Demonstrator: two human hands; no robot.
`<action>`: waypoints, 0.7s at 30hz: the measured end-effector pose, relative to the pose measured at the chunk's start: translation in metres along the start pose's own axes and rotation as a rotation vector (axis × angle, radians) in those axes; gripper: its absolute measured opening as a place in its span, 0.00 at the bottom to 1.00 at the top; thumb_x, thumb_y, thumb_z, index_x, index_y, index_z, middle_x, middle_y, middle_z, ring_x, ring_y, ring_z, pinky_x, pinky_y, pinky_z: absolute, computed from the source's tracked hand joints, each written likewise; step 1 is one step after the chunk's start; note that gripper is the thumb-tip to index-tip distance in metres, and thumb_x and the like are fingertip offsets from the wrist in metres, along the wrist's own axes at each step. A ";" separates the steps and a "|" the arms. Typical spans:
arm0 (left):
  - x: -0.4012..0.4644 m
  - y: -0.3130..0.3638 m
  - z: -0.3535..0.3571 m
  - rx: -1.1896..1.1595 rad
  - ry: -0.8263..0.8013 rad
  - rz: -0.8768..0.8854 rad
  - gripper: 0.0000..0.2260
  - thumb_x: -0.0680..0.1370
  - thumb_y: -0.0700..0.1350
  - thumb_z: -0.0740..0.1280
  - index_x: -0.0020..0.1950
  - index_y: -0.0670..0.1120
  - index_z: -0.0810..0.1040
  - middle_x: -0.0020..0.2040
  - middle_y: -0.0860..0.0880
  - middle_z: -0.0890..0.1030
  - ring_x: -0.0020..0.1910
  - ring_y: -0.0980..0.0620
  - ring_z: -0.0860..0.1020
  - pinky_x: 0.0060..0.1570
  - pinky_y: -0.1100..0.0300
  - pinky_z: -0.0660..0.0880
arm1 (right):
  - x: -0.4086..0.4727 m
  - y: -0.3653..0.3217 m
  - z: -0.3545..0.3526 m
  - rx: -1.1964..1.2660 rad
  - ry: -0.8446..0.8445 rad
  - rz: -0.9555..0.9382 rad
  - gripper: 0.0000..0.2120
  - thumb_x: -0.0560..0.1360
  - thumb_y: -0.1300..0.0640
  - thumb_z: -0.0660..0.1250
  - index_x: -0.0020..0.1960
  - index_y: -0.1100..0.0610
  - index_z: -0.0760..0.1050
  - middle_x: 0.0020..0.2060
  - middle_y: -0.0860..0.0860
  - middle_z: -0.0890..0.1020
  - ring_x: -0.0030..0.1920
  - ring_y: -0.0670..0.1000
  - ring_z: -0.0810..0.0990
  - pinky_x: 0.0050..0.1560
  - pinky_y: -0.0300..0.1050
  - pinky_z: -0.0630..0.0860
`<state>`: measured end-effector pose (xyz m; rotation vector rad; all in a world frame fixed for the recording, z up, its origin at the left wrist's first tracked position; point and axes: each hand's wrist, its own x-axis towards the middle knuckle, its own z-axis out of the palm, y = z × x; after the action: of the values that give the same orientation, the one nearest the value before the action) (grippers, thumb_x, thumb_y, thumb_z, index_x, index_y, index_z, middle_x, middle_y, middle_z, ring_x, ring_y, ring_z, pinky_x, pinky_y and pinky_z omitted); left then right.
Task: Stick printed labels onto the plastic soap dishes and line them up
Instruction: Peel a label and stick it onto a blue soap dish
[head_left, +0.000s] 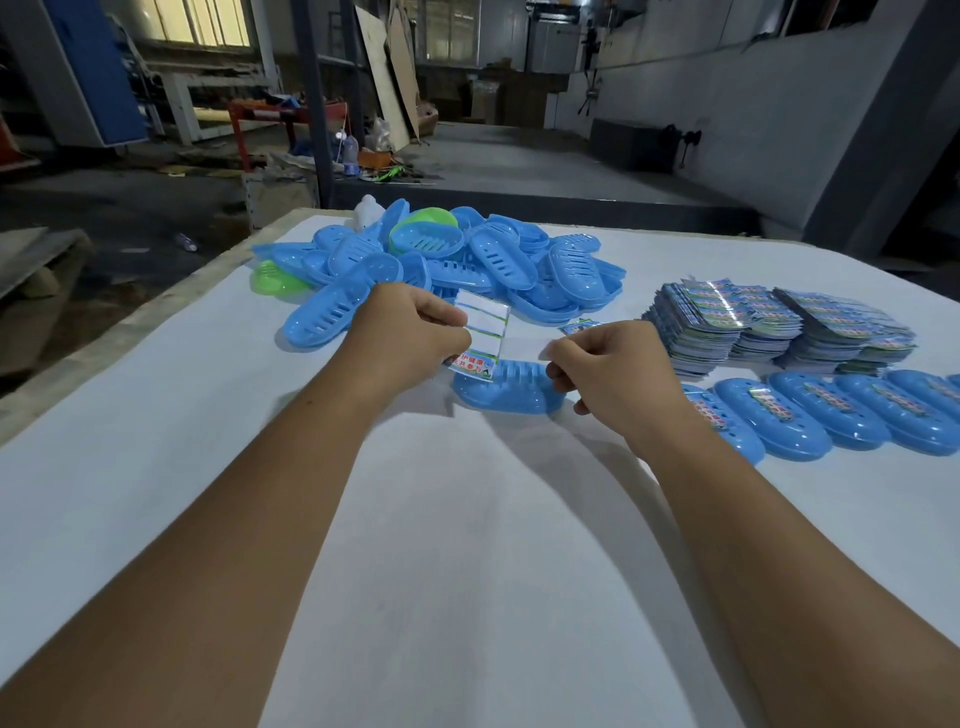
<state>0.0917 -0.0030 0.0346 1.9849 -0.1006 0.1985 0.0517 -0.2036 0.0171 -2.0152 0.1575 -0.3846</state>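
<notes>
Lying on the white table (467, 519) between the two hands is one blue soap dish (506, 391), slots up, with no label on it. The left hand (410, 338) has its fingers curled and pinches one printed label (480, 338), which hangs just above the left end of that dish; red words show at its bottom edge, and the rest looks shiny and pale. The right hand (613, 371) has its fingers curled too, right by the dish's right end, but whether it pinches something thin is too hard to see. One more loose label (581, 327) lies flat just behind the right hand. To the right sits a row of labelled dishes (831, 410), five that can be counted, with the last cut off by the edge. Behind the row are stacks of labels (779, 325), about three, leaning together. Farther back is a big pile of soap dishes (441, 265), too many to count, mostly blue with two green ones.
</notes>
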 end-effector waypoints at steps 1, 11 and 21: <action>0.000 0.000 -0.002 0.004 0.000 -0.010 0.07 0.64 0.42 0.75 0.40 0.52 0.85 0.32 0.55 0.84 0.33 0.59 0.82 0.39 0.63 0.76 | 0.000 -0.001 0.001 -0.018 -0.007 -0.008 0.12 0.73 0.58 0.69 0.33 0.58 0.84 0.30 0.52 0.84 0.31 0.51 0.79 0.27 0.40 0.77; -0.001 0.004 -0.019 0.037 -0.255 -0.164 0.08 0.68 0.36 0.71 0.36 0.48 0.87 0.32 0.46 0.84 0.35 0.52 0.76 0.33 0.64 0.73 | -0.002 0.001 0.005 -0.400 -0.027 -0.267 0.17 0.79 0.54 0.66 0.32 0.46 0.75 0.28 0.45 0.79 0.24 0.41 0.74 0.35 0.42 0.71; 0.007 -0.006 -0.039 0.377 -0.245 -0.225 0.06 0.64 0.38 0.72 0.40 0.41 0.86 0.38 0.41 0.86 0.34 0.49 0.78 0.45 0.54 0.81 | -0.006 -0.006 0.001 -0.264 0.079 -0.206 0.13 0.73 0.54 0.65 0.35 0.62 0.78 0.31 0.59 0.80 0.28 0.55 0.74 0.39 0.58 0.81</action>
<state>0.0960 0.0353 0.0460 2.3706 0.0045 -0.1865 0.0462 -0.1986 0.0209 -2.2865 0.0507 -0.6003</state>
